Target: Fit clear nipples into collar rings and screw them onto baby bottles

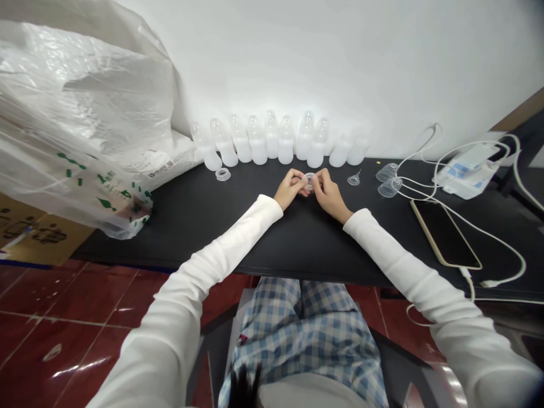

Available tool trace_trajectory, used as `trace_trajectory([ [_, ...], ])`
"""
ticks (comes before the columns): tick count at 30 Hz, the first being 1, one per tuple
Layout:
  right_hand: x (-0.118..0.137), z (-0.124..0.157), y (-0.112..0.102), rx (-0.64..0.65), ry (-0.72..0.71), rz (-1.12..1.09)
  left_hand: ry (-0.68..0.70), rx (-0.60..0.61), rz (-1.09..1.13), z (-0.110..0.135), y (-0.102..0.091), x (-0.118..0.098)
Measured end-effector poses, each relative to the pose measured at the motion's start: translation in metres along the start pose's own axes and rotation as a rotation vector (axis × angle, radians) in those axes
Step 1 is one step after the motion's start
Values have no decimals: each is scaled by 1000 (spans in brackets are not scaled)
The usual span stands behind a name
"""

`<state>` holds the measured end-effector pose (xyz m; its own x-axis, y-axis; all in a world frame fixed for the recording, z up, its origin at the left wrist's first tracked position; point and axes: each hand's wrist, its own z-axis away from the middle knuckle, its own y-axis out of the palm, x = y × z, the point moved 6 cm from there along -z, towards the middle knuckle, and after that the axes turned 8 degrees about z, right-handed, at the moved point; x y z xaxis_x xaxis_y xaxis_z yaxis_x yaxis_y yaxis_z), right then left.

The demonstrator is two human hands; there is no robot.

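Note:
My left hand (289, 188) and my right hand (330, 195) meet over the black table. Between their fingertips they pinch a clear round bottle collar (309, 180); the fingers cover part of it, and I cannot tell whether a teat sits inside. Behind my hands, several white baby bottles (258, 148) with clear domed caps stand in a row by the wall. Two bottles (340, 152) at the row's right end are uncapped. A loose clear collar (222, 174) lies to the left. On the right are a clear teat (353, 179) and two clear caps (390, 187).
Large white plastic bags (106, 113) bulge over the table's left side, above a cardboard box (42, 229). To the right lie a phone (446, 233) on a cable, tangled white cords (480, 226) and a white power strip (465, 175). The table's front edge (314, 276) runs above my lap.

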<state>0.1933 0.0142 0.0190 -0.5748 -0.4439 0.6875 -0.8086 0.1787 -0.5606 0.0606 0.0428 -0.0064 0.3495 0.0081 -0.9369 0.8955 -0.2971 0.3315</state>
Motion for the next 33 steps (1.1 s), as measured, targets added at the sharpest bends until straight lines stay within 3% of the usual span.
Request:
trace_trajectory([
  [7, -1, 1, -1, -11, 12, -52, 87, 4, -128, 3, -1, 0],
  [15, -9, 3, 7, 33, 51, -82, 70, 3, -295, 8, 1, -8],
  [33, -7, 0, 7, 52, 39, -70, 116, -20, -378, 13, 4, -15],
])
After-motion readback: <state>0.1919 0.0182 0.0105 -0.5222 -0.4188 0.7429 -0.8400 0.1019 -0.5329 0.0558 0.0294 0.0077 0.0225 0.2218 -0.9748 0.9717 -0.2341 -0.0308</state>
